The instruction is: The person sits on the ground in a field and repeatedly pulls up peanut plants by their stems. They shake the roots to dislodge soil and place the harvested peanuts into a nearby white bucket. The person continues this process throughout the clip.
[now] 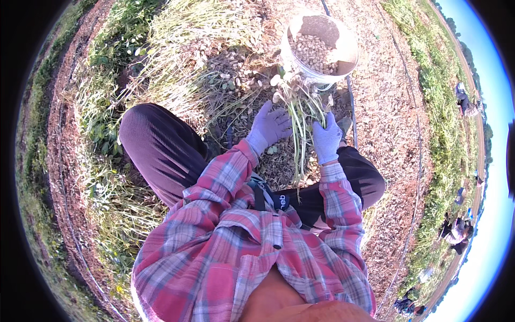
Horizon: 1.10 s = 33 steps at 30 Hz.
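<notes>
My right hand (328,137), in a pale lavender work glove, grips the side of a bunch of pulled peanut plants (297,124). Its green stems hang toward my lap, and pale pods cluster at the upper, root end. Just left of the stems is my left hand (270,124), gloved alike, with its fingers apart and nothing held. Whether its fingertips touch the stems I cannot tell. Beyond the bunch stands a white plastic bucket (322,28), partly filled with peanut pods (310,50); the bunch's top overlaps its near side.
A heap of uprooted peanut plants (193,44) lies ahead and to the left. A dark drip line (353,108) runs past the bucket over litter-strewn soil. My bent knees (141,124) flank the work area. Several people (458,231) are far off at right, along a green crop row (438,92).
</notes>
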Available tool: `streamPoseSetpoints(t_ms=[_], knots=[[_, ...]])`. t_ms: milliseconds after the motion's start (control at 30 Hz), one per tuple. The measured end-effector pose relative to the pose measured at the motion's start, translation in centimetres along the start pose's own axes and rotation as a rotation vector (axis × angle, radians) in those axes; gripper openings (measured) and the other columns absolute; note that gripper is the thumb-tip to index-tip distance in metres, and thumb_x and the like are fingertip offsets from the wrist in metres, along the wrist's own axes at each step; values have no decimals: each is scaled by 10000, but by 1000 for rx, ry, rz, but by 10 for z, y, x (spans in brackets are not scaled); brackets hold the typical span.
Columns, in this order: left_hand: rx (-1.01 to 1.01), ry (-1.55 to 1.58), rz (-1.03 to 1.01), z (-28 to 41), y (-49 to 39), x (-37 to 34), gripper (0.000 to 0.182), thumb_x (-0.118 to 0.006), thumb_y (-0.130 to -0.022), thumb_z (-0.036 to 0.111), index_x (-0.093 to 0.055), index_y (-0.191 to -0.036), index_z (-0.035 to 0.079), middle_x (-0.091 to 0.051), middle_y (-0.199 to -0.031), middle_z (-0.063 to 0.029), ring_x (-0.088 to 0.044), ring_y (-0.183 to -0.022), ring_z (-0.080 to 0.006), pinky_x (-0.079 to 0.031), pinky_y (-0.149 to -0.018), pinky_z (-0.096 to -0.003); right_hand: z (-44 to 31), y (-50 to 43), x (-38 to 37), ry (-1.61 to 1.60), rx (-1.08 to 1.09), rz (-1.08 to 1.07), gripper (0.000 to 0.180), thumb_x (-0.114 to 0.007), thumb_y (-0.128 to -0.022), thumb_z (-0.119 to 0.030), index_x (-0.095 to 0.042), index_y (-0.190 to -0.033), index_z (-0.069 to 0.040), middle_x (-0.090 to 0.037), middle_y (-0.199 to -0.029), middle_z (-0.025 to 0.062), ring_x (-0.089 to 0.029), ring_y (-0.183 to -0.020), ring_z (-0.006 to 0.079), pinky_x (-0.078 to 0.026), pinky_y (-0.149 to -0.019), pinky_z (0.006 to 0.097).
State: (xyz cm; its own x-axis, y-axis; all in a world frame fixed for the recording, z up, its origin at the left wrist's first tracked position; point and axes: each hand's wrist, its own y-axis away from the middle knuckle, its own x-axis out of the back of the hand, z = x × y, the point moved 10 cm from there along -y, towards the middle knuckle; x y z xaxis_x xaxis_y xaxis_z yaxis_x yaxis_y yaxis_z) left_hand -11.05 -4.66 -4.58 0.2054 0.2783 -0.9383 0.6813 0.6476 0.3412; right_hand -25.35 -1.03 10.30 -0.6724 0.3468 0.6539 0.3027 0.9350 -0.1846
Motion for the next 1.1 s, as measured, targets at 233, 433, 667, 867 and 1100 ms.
streamPoseSetpoints(t_ms=[233, 433, 667, 867, 1100], knots=[[-198, -407, 24, 27, 15, -39, 363, -609, -952, 259, -589, -1204, -1, -679, -1066, -132, -684, -969, -274, -570, -893, -424, -11, 36, -54, 410, 29, -542, 493, -699, -839, -244, -575, -1259, -16, -621, -1192, 180, -628, -1074, 338, -507, -883, 385], [-452, -219, -210, 32, 30, -85, 264, -628, -921, 138, -601, -1144, -1, -680, -1004, -106, -687, -908, -240, -586, -830, -389, -46, 35, -59, -777, -208, -526, 873, -701, -831, -54, -188, -1537, -39, -444, -1403, 113, -514, -1225, 181, -432, -1026, 308], [-271, -516, 28, 45, 14, -45, 299, -672, -915, 198, -601, -1176, 71, -680, -1008, -69, -684, -869, -201, -578, -768, -372, -27, 64, -92, -1126, -850, -712, 370, -560, -992, -336, -594, -1190, -26, -328, -599, -81, -297, -451, 42, -253, -441, 223], [-233, -453, 126, 56, 2, 8, 253, -668, -906, 210, -605, -1132, 113, -663, -907, -8, -656, -796, -147, -547, -690, -300, -136, -25, 207, -893, 338, 264, 489, -369, -1027, -535, -504, -980, -68, -392, -588, -11, -322, -444, 111, -258, -422, 261], [-210, -473, 179, 47, -4, 16, 258, -636, -924, 190, -609, -1164, 99, -676, -969, -42, -668, -855, -174, -562, -764, -330, -118, -63, 123, 313, 237, 683, 505, -389, -1025, -475, -550, -1035, 4, -621, -909, 228, -604, -746, 347, -484, -656, 432]])
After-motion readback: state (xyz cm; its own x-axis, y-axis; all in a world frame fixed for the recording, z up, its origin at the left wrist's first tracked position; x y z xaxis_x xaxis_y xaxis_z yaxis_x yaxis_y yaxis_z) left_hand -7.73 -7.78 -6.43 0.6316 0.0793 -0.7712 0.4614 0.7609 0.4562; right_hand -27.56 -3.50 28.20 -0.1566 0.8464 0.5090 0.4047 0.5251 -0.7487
